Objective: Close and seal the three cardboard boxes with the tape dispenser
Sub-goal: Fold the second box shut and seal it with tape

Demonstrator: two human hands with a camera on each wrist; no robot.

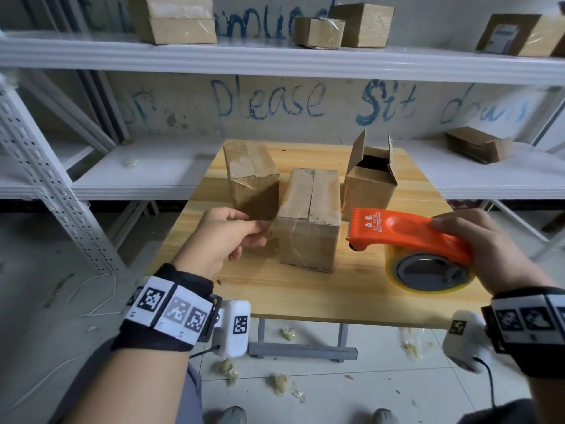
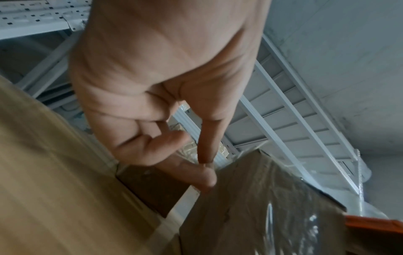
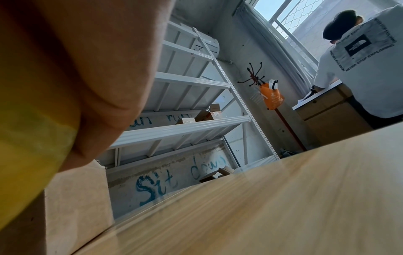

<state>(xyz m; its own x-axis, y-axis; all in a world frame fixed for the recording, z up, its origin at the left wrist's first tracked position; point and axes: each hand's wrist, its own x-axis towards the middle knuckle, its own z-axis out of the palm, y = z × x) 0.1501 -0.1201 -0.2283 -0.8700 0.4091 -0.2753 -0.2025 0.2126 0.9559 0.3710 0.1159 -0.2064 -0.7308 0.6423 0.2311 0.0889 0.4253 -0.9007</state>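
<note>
Three cardboard boxes stand on the wooden table (image 1: 305,295). The left box (image 1: 250,175) is closed with tape on top. The middle box (image 1: 310,215) has its flaps down. The right box (image 1: 370,179) has its flaps standing open. My right hand (image 1: 483,249) grips the orange tape dispenser (image 1: 406,231) just right of the middle box, its yellowish roll (image 1: 434,270) low over the table. My left hand (image 1: 241,237) is at that box's left side, thumb and forefinger (image 2: 207,165) pinching the end of the clear tape (image 2: 283,207), which stretches across the box front to the dispenser (image 2: 375,226).
White metal shelving (image 1: 275,62) behind the table holds several cardboard boxes (image 1: 177,19). Crumpled tape scraps (image 1: 226,370) litter the floor under the table's front edge. A person in a white T-shirt (image 3: 359,69) sits at a desk far to the right.
</note>
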